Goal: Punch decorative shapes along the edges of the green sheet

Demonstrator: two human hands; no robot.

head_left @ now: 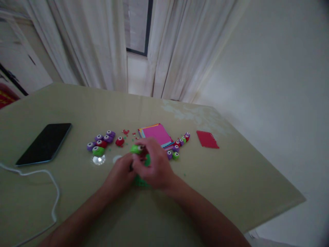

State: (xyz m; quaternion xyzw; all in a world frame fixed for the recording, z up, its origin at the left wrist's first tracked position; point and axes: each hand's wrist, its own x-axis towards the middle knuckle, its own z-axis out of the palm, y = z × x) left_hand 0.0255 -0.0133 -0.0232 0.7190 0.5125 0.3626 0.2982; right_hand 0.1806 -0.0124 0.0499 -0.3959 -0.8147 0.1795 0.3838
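Note:
Near the middle of the table my two hands meet, slightly blurred. My right hand (156,168) is closed, its thumb and forefinger pinched around a small green one-eyed ball (135,149). Fingers curled, my left hand (122,173) presses close below the ball; what it grips is hidden. Something red and green shows partly between the right fingers. Under the hands lies a green gridded piece (142,181), mostly covered. Just left of them sits a red one-eyed ball (119,141), with small red scraps (125,131) and green bits around it.
Purple, red and green one-eyed balls (102,143) cluster at left. A row of similar balls (182,141) lies right of a stack of coloured paper (156,133). Farther right is a red sheet (207,139). A black tablet (45,144) and white cable (55,199) lie left.

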